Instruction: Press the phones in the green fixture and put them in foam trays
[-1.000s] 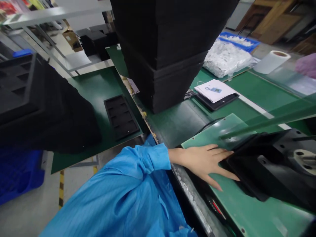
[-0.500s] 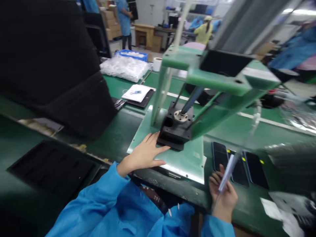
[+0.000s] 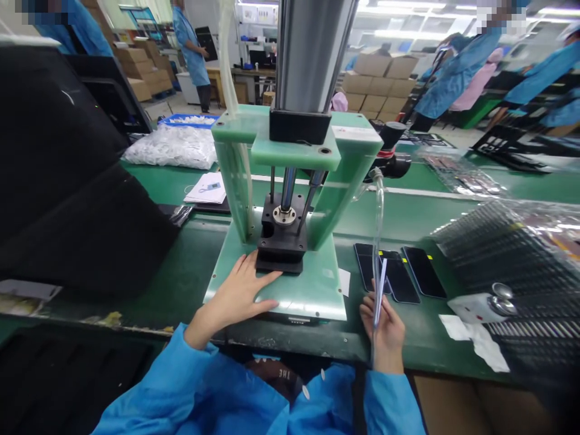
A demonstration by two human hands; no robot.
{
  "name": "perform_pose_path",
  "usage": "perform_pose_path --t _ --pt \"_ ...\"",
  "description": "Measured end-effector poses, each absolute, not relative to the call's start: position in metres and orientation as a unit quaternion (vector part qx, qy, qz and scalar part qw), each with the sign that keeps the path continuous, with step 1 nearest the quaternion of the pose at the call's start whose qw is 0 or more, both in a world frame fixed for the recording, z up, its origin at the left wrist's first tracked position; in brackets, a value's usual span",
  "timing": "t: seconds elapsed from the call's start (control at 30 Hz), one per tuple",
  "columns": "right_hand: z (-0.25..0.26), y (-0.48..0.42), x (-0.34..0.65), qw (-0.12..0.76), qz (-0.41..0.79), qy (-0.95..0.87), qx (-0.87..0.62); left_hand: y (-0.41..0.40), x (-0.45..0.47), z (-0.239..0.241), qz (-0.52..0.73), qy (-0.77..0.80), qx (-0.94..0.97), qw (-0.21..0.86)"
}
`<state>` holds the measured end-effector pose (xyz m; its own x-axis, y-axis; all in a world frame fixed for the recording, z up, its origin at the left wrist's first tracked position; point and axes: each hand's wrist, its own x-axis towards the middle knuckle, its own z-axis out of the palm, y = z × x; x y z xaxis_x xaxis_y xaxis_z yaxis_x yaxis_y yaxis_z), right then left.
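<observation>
Resting flat on the pale green base plate (image 3: pixel 317 290) of a small bench press, the left hand (image 3: pixel 240 296) lies with fingers spread and extended, gripping nothing, its fingertips touching the front edge of the black block (image 3: pixel 281 248) seated at the centre of the plate. The right hand (image 3: pixel 385 329) is closed around a thin, light-coloured flat piece (image 3: pixel 379 293), held nearly upright and seen edge-on, just off the plate's right corner. The black block is squat and matte, with a metal collar on top from which a polished rod rises into the green upper frame (image 3: pixel 294 145) and the grey cylinder (image 3: pixel 312 54) above. Three dark phones (image 3: pixel 401 275) lie side by side, face up, on the green bench (image 3: pixel 194 272) right of the plate, close to the right hand. Farther right, a clear ribbed tray (image 3: pixel 507 248) spreads across the bench; its contents cannot be made out. Behind the press to the left, a blue bin (image 3: pixel 181 119) and a heap of clear bags (image 3: pixel 170 148) hold small white parts. A stack of black foam trays (image 3: pixel 67 193) fills the left side. A white device (image 3: pixel 480 305) and a crumpled wipe (image 3: pixel 475 341) sit near the front edge. Other people in blue coats (image 3: pixel 193 48) stand well behind.
</observation>
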<state>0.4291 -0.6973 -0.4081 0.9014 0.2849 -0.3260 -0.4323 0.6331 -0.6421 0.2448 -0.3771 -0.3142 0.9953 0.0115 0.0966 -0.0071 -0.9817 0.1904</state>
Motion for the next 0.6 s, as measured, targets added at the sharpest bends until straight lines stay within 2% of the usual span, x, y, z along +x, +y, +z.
perform_pose_path --t 0.6 --pt "-0.4114 -0.6957 0.4312 0.901 0.209 0.105 -0.365 -0.3797 0.2436 -0.3183 0.086 0.009 0.992 0.088"
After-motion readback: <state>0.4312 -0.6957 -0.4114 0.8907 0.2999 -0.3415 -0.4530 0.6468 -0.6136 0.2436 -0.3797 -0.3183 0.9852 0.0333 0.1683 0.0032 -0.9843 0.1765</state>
